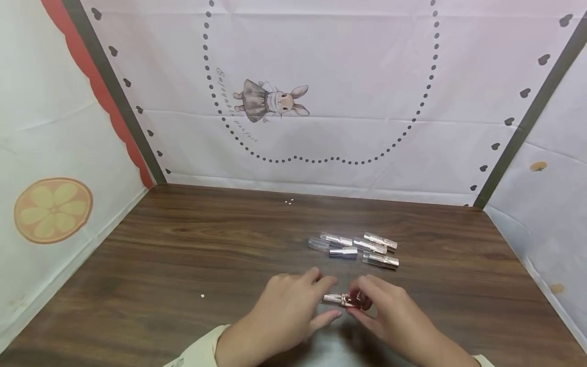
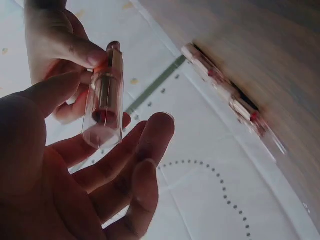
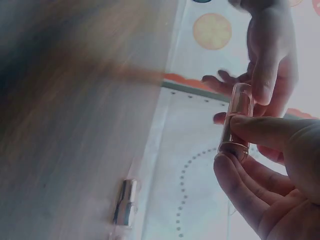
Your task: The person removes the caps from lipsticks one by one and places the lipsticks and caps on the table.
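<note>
A lipstick tube (image 1: 332,299) with a clear cap lies between both hands, close over the table near its front. In the right wrist view, my right hand (image 3: 280,170) pinches the tube (image 3: 242,102) by thumb and fingers at one end. Around the clear end is my left hand (image 1: 291,303), thumb and fingers spread apart. From the left wrist view, the clear end of the tube (image 2: 102,135) faces the left palm, a metallic inner part showing through it. The left fingers (image 2: 157,132) extend past it without curling round it.
Several similar lipstick tubes (image 1: 343,253) lie in a loose group beyond the hands. Small white bits (image 1: 202,295) dot the brown wooden table (image 1: 192,244). Printed white cloth (image 1: 348,92) walls the back and both sides.
</note>
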`<state>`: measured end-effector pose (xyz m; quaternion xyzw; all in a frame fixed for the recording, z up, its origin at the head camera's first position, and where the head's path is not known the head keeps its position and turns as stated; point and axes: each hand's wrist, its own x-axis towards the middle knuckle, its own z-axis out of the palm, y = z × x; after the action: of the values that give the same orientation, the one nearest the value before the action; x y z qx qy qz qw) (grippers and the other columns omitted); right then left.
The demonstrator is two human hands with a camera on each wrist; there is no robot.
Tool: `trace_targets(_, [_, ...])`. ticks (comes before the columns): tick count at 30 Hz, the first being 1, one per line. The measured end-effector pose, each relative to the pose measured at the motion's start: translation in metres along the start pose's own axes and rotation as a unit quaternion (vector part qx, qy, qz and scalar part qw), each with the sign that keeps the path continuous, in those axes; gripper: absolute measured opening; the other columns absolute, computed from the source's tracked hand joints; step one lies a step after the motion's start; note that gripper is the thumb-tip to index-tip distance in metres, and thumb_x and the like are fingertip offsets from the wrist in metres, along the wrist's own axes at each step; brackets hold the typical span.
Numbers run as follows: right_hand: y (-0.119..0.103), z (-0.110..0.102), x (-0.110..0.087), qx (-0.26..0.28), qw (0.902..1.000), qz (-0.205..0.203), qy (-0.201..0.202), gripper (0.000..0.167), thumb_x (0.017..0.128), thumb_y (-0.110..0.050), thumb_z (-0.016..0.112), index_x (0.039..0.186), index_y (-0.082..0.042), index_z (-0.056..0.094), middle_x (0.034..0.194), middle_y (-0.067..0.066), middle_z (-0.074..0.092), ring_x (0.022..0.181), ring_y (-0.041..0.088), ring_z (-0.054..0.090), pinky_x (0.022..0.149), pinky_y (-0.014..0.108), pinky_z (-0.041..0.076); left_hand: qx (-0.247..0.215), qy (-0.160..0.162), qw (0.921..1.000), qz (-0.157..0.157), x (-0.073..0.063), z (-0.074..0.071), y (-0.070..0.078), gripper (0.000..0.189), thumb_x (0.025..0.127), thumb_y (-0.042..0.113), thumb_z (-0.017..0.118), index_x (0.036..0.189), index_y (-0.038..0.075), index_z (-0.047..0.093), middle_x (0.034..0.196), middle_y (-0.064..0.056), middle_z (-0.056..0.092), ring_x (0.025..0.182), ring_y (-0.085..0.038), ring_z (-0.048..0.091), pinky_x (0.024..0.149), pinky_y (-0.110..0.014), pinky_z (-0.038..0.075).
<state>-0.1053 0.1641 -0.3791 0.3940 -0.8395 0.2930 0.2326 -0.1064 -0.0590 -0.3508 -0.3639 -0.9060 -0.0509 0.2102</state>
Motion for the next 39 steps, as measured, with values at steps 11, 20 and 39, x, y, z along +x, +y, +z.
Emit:
trace_targets(11, [-0.011,-0.001,-0.007,0.001,0.9990,-0.039,0.021,0.028,0.099,-0.040,0.051,0.098,-0.014,0.061,0.084,-0.008,0.062,0.070,0.000,0.059,0.063,0.008,0.046,-0.007,0.000,0.9996,0.026,-0.005,0.000,0.010,0.030,0.090,0.055,0.067,0.089,0.025,0.067,0.066,0.016,0.055,0.048,0.003,0.036,0.043,-0.015,0.023])
trace_targets(20, [-0.010,0.002,-0.013,-0.061,0.9977,-0.022,0.019,0.030,0.099,-0.045,0.055,0.107,-0.019,0.066,0.091,-0.015,0.064,0.078,-0.001,0.060,0.068,0.011,0.047,-0.016,-0.013,0.9997,0.016,-0.005,0.001,0.013,0.029,0.092,0.053,0.064,0.085,0.025,0.065,0.069,0.017,0.058,0.048,0.004,0.037,0.043,-0.016,0.023])
trace_targets(39, [-0.008,-0.002,-0.011,-0.063,0.9961,-0.035,-0.051,0.030,0.074,-0.021,0.087,0.101,-0.018,0.075,0.084,-0.014,0.068,0.071,-0.003,0.058,0.063,0.007,0.044,-0.049,-0.082,0.9953,0.019,-0.002,0.000,0.014,0.026,0.093,0.050,0.065,0.089,0.025,0.068,0.073,0.017,0.064,0.050,0.003,0.042,0.043,-0.017,0.028])
